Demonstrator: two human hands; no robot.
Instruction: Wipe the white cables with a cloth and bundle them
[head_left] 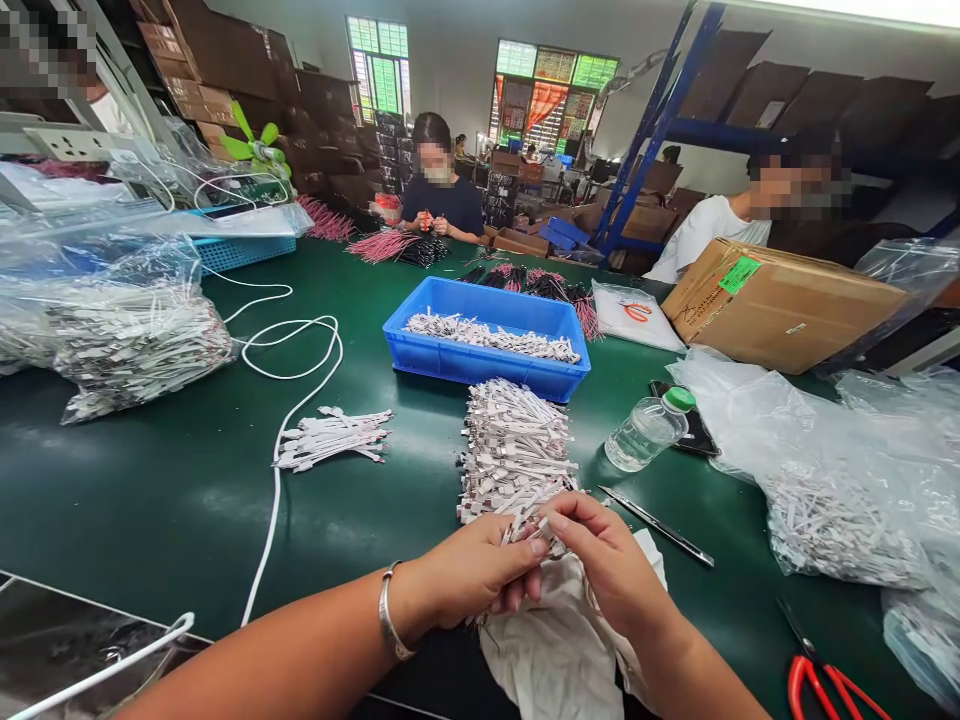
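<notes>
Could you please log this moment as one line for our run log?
left hand: grips cables | right hand: pinches cables | beside: cloth, tweezers

Wire-assembly workshop: long green workbench [150, 500], stacked cartons [232, 70], wire bundles [514, 450].

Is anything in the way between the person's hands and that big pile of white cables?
Nothing visible does. The left hand and right hand grip a small bunch of white cables at the near end of the pile of white cables. A white cloth lies under the hands, not between.
</notes>
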